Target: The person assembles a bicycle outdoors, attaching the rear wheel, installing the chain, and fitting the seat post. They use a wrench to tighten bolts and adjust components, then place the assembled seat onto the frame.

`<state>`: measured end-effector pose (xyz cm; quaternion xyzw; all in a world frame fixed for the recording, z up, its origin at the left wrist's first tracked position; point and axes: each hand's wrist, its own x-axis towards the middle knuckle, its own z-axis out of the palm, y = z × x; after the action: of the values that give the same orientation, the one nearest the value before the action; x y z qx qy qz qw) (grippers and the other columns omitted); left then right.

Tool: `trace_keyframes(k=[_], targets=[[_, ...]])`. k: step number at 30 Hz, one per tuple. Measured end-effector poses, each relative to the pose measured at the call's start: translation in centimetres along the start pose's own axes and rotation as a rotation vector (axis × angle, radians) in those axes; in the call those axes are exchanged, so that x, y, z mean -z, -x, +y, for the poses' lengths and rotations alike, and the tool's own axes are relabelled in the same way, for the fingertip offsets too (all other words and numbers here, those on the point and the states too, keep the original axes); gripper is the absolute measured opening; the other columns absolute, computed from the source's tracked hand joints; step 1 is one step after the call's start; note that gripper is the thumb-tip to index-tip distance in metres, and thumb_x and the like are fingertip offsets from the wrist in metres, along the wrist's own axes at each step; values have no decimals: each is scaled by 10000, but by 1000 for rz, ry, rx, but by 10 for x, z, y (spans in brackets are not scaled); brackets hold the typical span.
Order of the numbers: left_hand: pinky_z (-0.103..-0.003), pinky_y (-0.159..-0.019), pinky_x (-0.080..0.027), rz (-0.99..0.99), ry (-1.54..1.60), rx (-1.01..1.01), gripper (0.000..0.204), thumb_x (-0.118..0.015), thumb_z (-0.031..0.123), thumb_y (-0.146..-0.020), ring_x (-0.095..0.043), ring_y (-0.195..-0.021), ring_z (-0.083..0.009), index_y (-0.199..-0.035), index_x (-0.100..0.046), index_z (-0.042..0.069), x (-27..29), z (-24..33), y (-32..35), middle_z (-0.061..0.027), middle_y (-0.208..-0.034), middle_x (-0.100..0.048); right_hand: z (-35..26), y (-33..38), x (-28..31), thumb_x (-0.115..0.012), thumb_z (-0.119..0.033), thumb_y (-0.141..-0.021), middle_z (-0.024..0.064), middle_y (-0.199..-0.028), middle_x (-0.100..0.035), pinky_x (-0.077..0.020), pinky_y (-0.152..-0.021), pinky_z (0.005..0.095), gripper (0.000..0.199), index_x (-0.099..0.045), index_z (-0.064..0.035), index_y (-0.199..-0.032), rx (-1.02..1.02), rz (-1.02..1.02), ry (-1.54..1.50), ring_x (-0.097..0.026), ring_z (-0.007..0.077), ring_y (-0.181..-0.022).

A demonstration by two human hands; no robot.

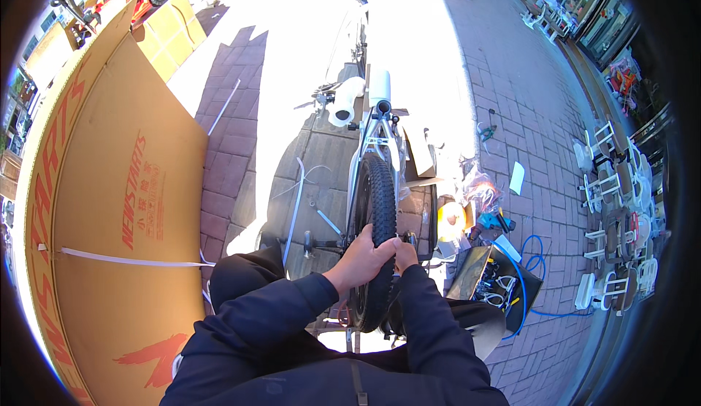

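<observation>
We have the knobby black tyre (377, 209) of a bicycle wheel right in front of us, standing upright between our knees, its tread facing up at us. Our left hand (363, 258) is closed over the top of the tyre, fingers curled across the tread, and our right hand (404, 253) is pressed against its right side, gripping the edge, so the two hold it steady from both flanks. Beyond the wheel the silver bike frame (375, 130) runs away from us, its tubes wrapped in white foam padding (347, 99), likely shipping protection. A big flattened cardboard box (109, 209) stands to our left, and an open toolbox (491, 274) with a blue hose (537, 260) sits close at our right on the brick paving (526, 114).
</observation>
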<state>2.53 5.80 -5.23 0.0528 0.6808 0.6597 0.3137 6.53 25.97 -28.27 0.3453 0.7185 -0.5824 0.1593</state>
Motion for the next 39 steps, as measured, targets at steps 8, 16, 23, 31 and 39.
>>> trace_keyframes(k=[8,16,23,31,39], targets=[[-311,-832,-541,12,6,-16,552,-672,372,-962,-639,-950,-160,-1246,-490,-65,-1,-1,-2,-131,-1077,-667,-27,18,3,-399,-341,-1044,77,-563,-503,-357,-374,373,458,-547,-32,-739,287,-121,128,-514,213,-406],[-319,-879,-533,39,-60,2,558,-668,377,-963,-638,-983,-175,-1256,-483,-60,-2,-8,-5,-137,-1096,-658,-34,18,8,-410,-346,-1035,71,-549,-469,-319,-383,378,415,-537,-58,-763,-216,-105,-153,-459,216,-390],[-322,-898,-524,24,-36,36,556,-659,377,-969,-630,-1001,-185,-1258,-479,-62,-3,-1,-1,-141,-1111,-647,-60,36,5,-431,-405,-1013,24,-563,-423,-254,-380,333,419,-526,-96,-747,-337,-51,-213,-362,161,-395],[-329,-901,-523,20,-37,37,552,-653,362,-972,-629,-1007,-190,-1264,-472,-70,-2,3,0,-146,-1120,-648,-68,47,9,-433,-416,-1013,31,-578,-437,-251,-380,342,429,-531,-88,-754,-93,-143,2,-361,164,-400],[-332,-886,-527,6,-37,34,559,-660,368,-963,-634,-993,-191,-1259,-475,-69,-2,3,0,-151,-1110,-652,-70,31,15,-397,-210,-1036,91,-604,-525,-305,-372,368,317,-590,-26,-864,-290,-153,16,-470,202,-424]])
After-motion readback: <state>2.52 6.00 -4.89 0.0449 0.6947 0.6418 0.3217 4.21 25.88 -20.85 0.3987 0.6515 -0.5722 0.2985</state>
